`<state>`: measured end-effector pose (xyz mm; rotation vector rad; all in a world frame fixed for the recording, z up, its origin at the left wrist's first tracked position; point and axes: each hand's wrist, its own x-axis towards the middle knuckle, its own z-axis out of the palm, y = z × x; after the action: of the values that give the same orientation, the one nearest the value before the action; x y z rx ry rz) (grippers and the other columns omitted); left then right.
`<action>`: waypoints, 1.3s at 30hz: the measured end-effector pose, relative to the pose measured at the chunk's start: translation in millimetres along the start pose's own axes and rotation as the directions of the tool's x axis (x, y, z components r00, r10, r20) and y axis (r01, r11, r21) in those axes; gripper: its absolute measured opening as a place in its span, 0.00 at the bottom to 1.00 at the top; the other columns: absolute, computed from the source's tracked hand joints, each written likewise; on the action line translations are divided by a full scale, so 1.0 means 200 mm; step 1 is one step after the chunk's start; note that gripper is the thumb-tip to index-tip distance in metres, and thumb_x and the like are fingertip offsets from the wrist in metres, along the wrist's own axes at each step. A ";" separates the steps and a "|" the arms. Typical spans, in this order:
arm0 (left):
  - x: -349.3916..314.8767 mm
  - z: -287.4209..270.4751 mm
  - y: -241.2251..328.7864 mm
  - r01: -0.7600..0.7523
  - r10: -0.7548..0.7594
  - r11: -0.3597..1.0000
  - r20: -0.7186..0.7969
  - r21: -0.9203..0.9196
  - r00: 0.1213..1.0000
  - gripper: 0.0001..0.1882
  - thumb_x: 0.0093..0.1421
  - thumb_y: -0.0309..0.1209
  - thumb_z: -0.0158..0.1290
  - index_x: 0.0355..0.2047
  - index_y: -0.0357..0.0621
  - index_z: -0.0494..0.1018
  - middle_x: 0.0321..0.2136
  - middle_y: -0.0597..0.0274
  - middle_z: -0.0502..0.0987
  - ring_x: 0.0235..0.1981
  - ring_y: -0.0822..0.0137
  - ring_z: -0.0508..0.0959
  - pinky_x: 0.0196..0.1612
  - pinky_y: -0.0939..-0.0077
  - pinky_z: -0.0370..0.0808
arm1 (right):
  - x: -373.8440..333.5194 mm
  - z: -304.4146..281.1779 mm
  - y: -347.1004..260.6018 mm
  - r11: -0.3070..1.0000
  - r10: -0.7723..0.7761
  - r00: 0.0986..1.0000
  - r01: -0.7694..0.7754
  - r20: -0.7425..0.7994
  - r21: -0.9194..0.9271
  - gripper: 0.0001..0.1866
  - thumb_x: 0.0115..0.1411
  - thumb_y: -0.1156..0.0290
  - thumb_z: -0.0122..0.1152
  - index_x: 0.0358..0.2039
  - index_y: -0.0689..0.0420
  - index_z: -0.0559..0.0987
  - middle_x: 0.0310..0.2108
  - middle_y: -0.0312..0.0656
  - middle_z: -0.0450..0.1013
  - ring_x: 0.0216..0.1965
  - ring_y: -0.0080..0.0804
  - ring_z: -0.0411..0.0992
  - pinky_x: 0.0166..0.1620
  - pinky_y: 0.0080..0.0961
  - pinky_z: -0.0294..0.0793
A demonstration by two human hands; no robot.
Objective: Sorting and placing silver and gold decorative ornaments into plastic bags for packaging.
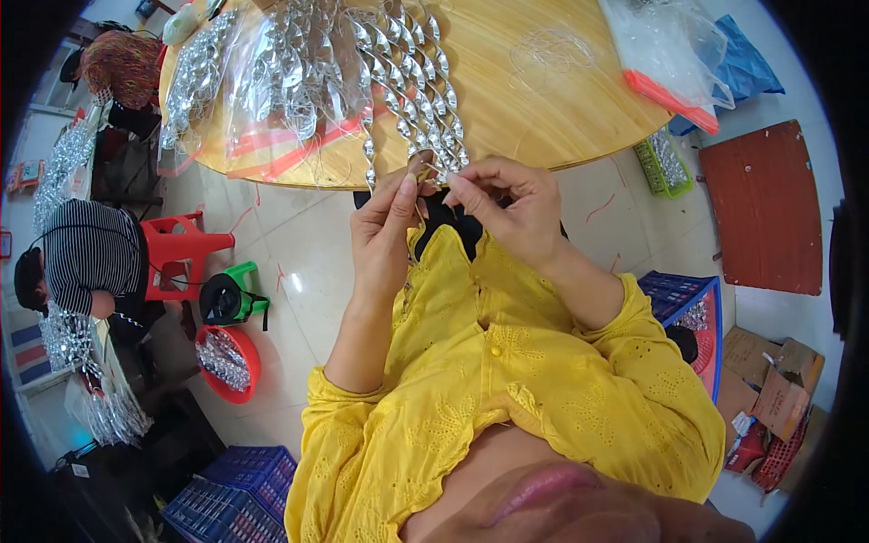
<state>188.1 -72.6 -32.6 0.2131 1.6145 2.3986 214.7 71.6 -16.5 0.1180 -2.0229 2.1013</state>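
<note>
Fingers (401, 197) of our left hand (378, 226) and right hand (522, 206) are pinching something indistinct by spirals (416, 86); tabletop (525, 113) is overlapping basket (668, 168) at two o'clock.

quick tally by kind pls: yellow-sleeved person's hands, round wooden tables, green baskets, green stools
Hands: 2 (left hand, right hand)
Round wooden table: 1
Green basket: 1
Green stool: 1
Total: 5

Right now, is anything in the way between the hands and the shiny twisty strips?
Nothing visible is in the way: the left hand and right hand are right at the near ends of the strips, by the table's edge.
</note>
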 end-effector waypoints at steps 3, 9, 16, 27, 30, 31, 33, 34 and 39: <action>0.00 0.00 0.00 0.005 -0.005 1.000 0.002 -0.003 1.000 0.14 0.56 0.32 0.44 0.39 0.37 0.69 0.31 0.65 0.71 0.25 0.80 0.65 0.26 0.90 0.60 | -0.01 0.01 0.02 0.995 -0.035 0.999 0.033 -0.016 -0.090 0.05 0.50 0.78 0.54 0.28 0.65 0.73 0.21 0.39 0.71 0.22 0.17 0.69 0.26 0.10 0.67; -0.01 -0.02 -0.01 -0.004 0.005 1.000 0.024 -0.020 1.000 0.14 0.56 0.31 0.44 0.39 0.36 0.69 0.32 0.64 0.71 0.26 0.79 0.66 0.28 0.89 0.61 | -0.02 0.02 0.01 0.991 -0.105 0.993 0.101 -0.044 -0.093 0.04 0.50 0.79 0.54 0.27 0.66 0.73 0.21 0.38 0.71 0.22 0.18 0.69 0.25 0.11 0.68; -0.02 -0.03 0.00 0.003 -0.003 1.000 0.026 -0.006 1.000 0.14 0.56 0.31 0.44 0.39 0.36 0.69 0.34 0.63 0.71 0.28 0.79 0.67 0.28 0.88 0.61 | -0.01 0.03 0.02 0.991 -0.094 0.995 0.090 -0.034 -0.101 0.04 0.49 0.79 0.54 0.26 0.65 0.73 0.21 0.38 0.71 0.22 0.17 0.69 0.25 0.10 0.69; -0.02 0.01 0.01 -0.043 0.044 0.999 0.053 -0.014 0.998 0.14 0.56 0.30 0.44 0.40 0.36 0.69 0.34 0.63 0.70 0.28 0.79 0.65 0.28 0.88 0.61 | 0.00 0.05 0.00 0.998 -0.031 0.999 0.031 -0.012 -0.062 0.03 0.49 0.78 0.55 0.25 0.65 0.73 0.23 0.38 0.71 0.24 0.17 0.70 0.26 0.10 0.69; -0.03 0.00 0.01 -0.036 0.035 0.999 0.063 0.007 0.997 0.14 0.57 0.30 0.43 0.41 0.36 0.68 0.35 0.63 0.69 0.28 0.79 0.65 0.29 0.88 0.60 | 0.02 0.06 0.01 0.997 -0.072 0.997 0.072 -0.003 0.003 0.09 0.50 0.78 0.54 0.33 0.65 0.70 0.24 0.39 0.72 0.26 0.19 0.70 0.30 0.12 0.69; -0.04 0.00 0.00 -0.038 0.037 0.999 0.066 0.023 0.997 0.14 0.57 0.30 0.43 0.41 0.36 0.68 0.35 0.63 0.69 0.28 0.79 0.65 0.29 0.89 0.60 | 0.02 0.05 0.02 0.999 -0.047 0.998 0.048 0.036 -0.010 0.15 0.50 0.78 0.54 0.38 0.65 0.65 0.24 0.39 0.72 0.27 0.20 0.70 0.32 0.12 0.69; -0.05 0.00 0.01 -0.027 0.027 1.000 0.055 0.002 0.998 0.14 0.57 0.30 0.43 0.41 0.36 0.68 0.36 0.63 0.69 0.29 0.79 0.64 0.30 0.88 0.60 | 0.03 0.03 0.02 1.000 -0.019 0.997 0.021 0.073 -0.022 0.21 0.50 0.79 0.54 0.44 0.64 0.60 0.24 0.40 0.72 0.28 0.20 0.70 0.34 0.13 0.69; -0.05 0.01 0.02 -0.018 0.019 1.000 0.045 -0.019 0.999 0.14 0.57 0.31 0.43 0.41 0.35 0.68 0.36 0.63 0.69 0.29 0.79 0.64 0.30 0.88 0.61 | 0.04 0.02 0.01 0.999 -0.041 0.990 0.043 0.135 -0.011 0.24 0.50 0.78 0.54 0.46 0.63 0.56 0.24 0.40 0.72 0.28 0.21 0.70 0.34 0.14 0.69; -0.04 0.03 0.10 0.275 -0.258 0.899 0.093 -0.342 0.962 0.15 0.56 0.32 0.44 0.39 0.35 0.69 0.37 0.65 0.68 0.28 0.79 0.64 0.28 0.86 0.59 | 0.06 -0.01 -0.01 0.994 -0.108 0.965 0.109 0.238 0.009 0.28 0.49 0.77 0.55 0.48 0.63 0.52 0.23 0.40 0.71 0.27 0.21 0.70 0.34 0.14 0.68</action>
<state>195.7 -76.1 -11.2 -0.0204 1.0828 2.3905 204.2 73.8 -13.1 0.4923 -2.0959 2.1012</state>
